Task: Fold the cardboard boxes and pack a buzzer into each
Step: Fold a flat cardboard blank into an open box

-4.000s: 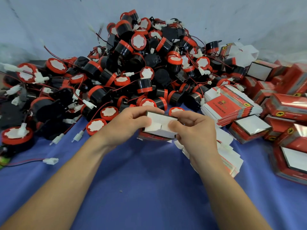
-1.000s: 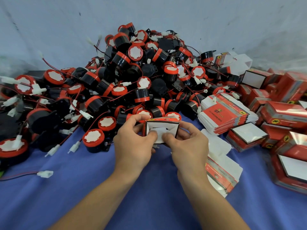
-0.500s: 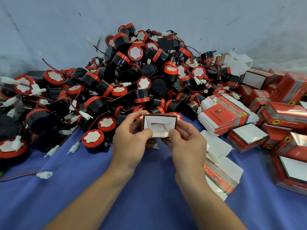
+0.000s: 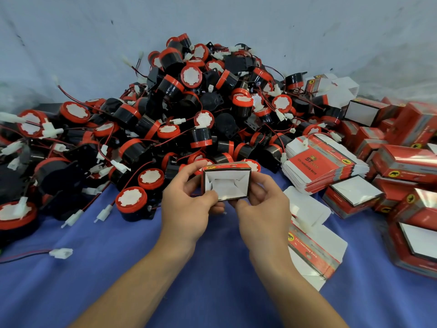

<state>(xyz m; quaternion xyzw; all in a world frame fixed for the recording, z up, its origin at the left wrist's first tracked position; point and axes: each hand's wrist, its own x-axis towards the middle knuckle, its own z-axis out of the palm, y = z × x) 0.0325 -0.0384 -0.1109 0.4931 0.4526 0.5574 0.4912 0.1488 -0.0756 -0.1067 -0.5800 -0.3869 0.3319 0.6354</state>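
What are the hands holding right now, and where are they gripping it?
One folded-up box, open end facing the camera. The left hand pinches its left side, the right hand its right side. It looks empty.

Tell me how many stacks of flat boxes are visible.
2: the far stack beside the buzzer heap, the near stack by the right hand; others may be hidden.

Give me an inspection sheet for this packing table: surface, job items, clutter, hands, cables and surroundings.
Surface: blue cloth.
Job's things: open box held up, no buzzer inside; buzzer pile behind it; flat box stack at right.
Clutter: assembled boxes heaped far right; loose flat boxes beside right wrist.
Hands: left hand and right hand both grip the open box.
Cables: red-black leads, white connector lying left.
Surroundings: pale wall behind.
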